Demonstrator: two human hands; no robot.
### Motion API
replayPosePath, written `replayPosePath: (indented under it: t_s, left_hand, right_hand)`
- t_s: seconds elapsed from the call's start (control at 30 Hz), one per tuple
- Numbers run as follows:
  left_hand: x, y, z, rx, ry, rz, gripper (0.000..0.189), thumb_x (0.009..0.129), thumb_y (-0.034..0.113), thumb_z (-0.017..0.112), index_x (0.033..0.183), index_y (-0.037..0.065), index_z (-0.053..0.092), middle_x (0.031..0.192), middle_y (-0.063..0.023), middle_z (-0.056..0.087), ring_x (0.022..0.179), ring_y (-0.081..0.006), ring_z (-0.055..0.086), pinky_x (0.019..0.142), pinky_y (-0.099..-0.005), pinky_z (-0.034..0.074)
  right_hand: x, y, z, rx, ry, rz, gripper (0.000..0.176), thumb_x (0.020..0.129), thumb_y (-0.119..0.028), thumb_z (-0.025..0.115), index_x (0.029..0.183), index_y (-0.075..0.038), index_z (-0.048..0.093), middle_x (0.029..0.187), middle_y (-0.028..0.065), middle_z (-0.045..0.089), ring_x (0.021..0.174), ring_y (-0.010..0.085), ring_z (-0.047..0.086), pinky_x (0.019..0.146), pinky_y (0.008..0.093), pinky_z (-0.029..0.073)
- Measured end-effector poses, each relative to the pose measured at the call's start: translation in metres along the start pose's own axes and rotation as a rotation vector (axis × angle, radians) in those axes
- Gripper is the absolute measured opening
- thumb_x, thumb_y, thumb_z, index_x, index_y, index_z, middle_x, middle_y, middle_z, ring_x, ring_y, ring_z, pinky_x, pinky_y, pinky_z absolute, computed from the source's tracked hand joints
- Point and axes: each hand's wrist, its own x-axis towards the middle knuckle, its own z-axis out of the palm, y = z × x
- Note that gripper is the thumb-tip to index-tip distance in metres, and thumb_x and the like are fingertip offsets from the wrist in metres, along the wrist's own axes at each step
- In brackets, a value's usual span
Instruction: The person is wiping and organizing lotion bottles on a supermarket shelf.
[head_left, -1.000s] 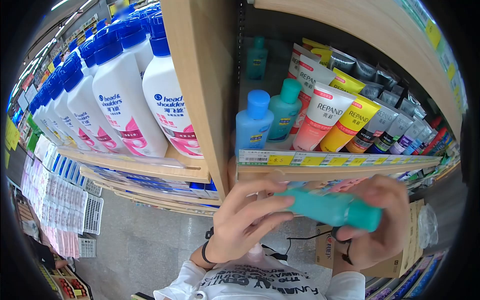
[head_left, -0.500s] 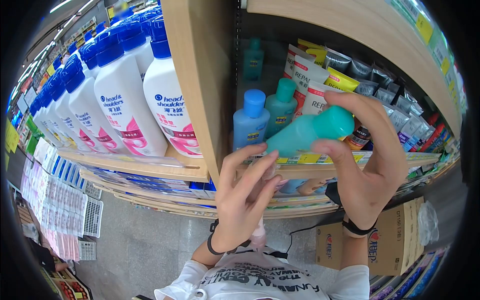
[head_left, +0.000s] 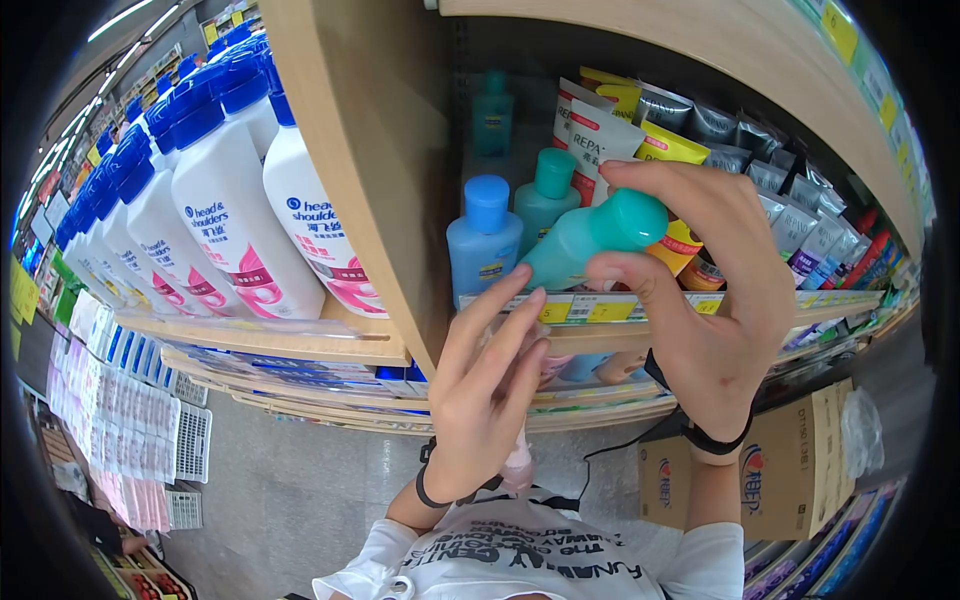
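A green bottle (head_left: pixel 570 246) with a teal cap is tilted in front of the shelf, its cap end up to the right. My right hand (head_left: pixel 722 310) grips it near the cap between thumb and curled fingers. At the lower left end of the bottle, the stretched fingertips of my left hand (head_left: pixel 474 400) appear to touch its base; the left thumb is not clearly visible. Behind stand a blue bottle (head_left: pixel 484 248) and another green bottle (head_left: pixel 543 205). A further green bottle (head_left: pixel 493 118) is deeper on the shelf.
White pump bottles (head_left: pixel 228 205) with blue tops fill the left shelf, beyond a wooden divider (head_left: pixel 372 170). Upright tubes (head_left: pixel 800 235) crowd the right side. Price labels (head_left: pixel 612 308) line the shelf edge. On the floor sits a cardboard box (head_left: pixel 785 470).
The green bottle and my right hand have shifted slightly left in view, still in the same grip. My left hand stays near the bottle's base. The shelf view has moved slightly left.
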Motion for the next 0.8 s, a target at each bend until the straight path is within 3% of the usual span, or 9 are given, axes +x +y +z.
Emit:
replayPosePath:
  t_s: [0.17,0.3,0.4,0.47,0.57,0.8]
  left_hand:
    - [-0.001,0.000,0.003,0.012,0.010,-0.025,0.039,0.074,-0.009,0.060,0.112,0.000,0.057,0.121,-0.0148,0.049,0.101,-0.0254,0.054,0.078,-0.0306,0.048]
    - [-0.004,0.001,0.004,-0.055,0.014,-0.127,0.039,0.073,-0.008,0.061,0.111,0.000,0.057,0.121,-0.0146,0.049,0.102,-0.0257,0.053,0.080,-0.0315,0.047]
    - [-0.003,0.000,0.003,-0.020,0.010,-0.085,0.039,0.073,-0.007,0.061,0.111,0.001,0.058,0.120,-0.0144,0.049,0.103,-0.0260,0.053,0.080,-0.0317,0.046]
    - [-0.002,0.001,0.003,-0.022,0.003,-0.083,0.039,0.073,-0.007,0.061,0.111,0.001,0.058,0.120,-0.0146,0.049,0.103,-0.0265,0.053,0.080,-0.0316,0.046]
    - [-0.003,0.000,0.003,-0.042,0.000,-0.117,0.039,0.073,-0.007,0.061,0.111,0.001,0.058,0.120,-0.0145,0.049,0.103,-0.0265,0.053,0.081,-0.0315,0.046]
    - [-0.005,-0.003,0.007,-0.066,0.016,-0.137,0.038,0.074,-0.007,0.060,0.111,0.001,0.058,0.119,-0.0141,0.049,0.099,-0.0243,0.055,0.076,-0.0298,0.047]
  right_hand:
    - [-0.002,0.003,0.003,0.067,0.003,0.072,0.035,0.059,0.002,0.067,0.094,-0.001,0.062,0.092,0.0081,0.063,0.083,0.0220,0.054,0.074,0.0289,0.042]
    - [-0.001,0.009,0.005,0.020,-0.042,0.010,0.037,0.059,0.001,0.068,0.095,-0.002,0.062,0.094,0.0081,0.063,0.083,0.0224,0.053,0.073,0.0293,0.042]
    - [-0.002,0.010,0.011,-0.002,-0.023,-0.008,0.037,0.059,0.000,0.070,0.095,-0.004,0.063,0.092,0.0077,0.061,0.080,0.0196,0.053,0.068,0.0274,0.044]
    - [-0.004,0.007,0.014,0.047,-0.004,0.130,0.035,0.060,-0.002,0.072,0.093,-0.005,0.063,0.087,0.0063,0.057,0.076,0.0153,0.052,0.061,0.0249,0.045]
    - [-0.005,0.007,0.015,0.019,-0.019,0.165,0.033,0.061,-0.002,0.073,0.092,-0.006,0.063,0.085,0.0046,0.053,0.071,0.0120,0.050,0.055,0.0227,0.044]
    - [-0.004,0.009,0.017,-0.074,-0.034,0.048,0.034,0.059,-0.007,0.073,0.092,-0.006,0.064,0.086,0.0053,0.056,0.073,0.0169,0.047,0.064,0.0262,0.042]
